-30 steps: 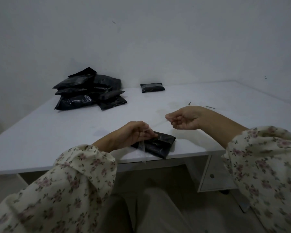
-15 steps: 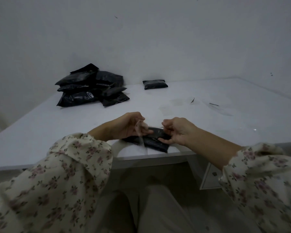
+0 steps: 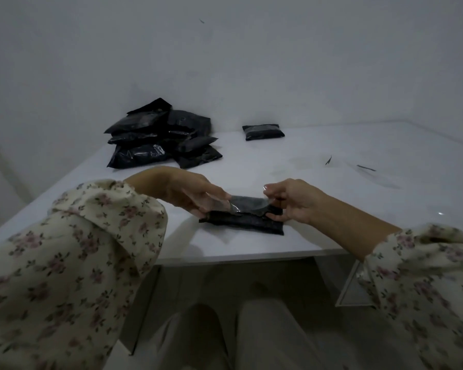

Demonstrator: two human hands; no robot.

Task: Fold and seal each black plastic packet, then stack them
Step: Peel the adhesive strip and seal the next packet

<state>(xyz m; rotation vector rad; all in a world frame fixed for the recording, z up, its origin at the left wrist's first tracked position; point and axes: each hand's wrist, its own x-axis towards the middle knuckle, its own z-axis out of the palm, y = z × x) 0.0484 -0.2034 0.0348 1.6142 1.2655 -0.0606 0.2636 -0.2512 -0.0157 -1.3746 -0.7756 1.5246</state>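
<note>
We count one folded black packet (image 3: 242, 223) lying near the front edge of the white surface (image 3: 332, 209), between two hands. The left hand (image 3: 193, 192) pinches one end of a single clear tape strip (image 3: 245, 205). The right hand (image 3: 296, 202) pinches the other end, so the strip is stretched just over the packet's top. At the rear left we see one pile of black packets (image 3: 158, 140); they overlap, so we cannot count them. One lone packet (image 3: 262, 132) lies apart at the rear centre. Two dark scraps (image 3: 328, 160) lie to the right.
</note>
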